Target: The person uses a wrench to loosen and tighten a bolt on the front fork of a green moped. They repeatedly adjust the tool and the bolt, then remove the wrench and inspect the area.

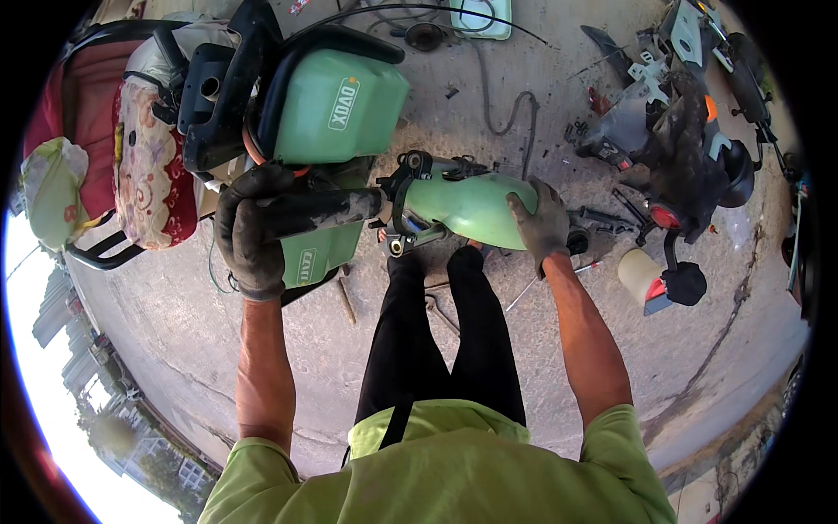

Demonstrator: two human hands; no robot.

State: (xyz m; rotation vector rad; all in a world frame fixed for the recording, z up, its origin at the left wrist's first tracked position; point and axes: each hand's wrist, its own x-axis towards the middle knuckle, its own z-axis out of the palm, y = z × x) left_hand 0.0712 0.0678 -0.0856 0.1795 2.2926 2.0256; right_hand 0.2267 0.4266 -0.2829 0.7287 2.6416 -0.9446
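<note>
A scooter's front fork lies sideways across the view at waist level, with a thick black steering tube (pixel 327 212) on its left and a light green mudguard (pixel 463 205) on its right. My left hand (pixel 250 231), in a dirty dark glove, is closed round the tube's left end. On the right, my gloved right hand (pixel 541 220) grips the mudguard's end, its thumb and fingers over the curved surface. Between tube and mudguard sits the black fork clamp (pixel 397 199) with metal ends. Just beyond my left hand stands the green scooter body (pixel 301 113), its lower panel partly behind the tube.
A patterned red-and-cream seat cover (pixel 153 166) lies at the left. Dismantled dark scooter parts (pixel 681 148) pile up on the right, near a cream container (pixel 640 275). Across the concrete runs a black cable (pixel 493 127). A wrench (pixel 443 316) lies by my feet; a green tray (pixel 482 17) is at the far side.
</note>
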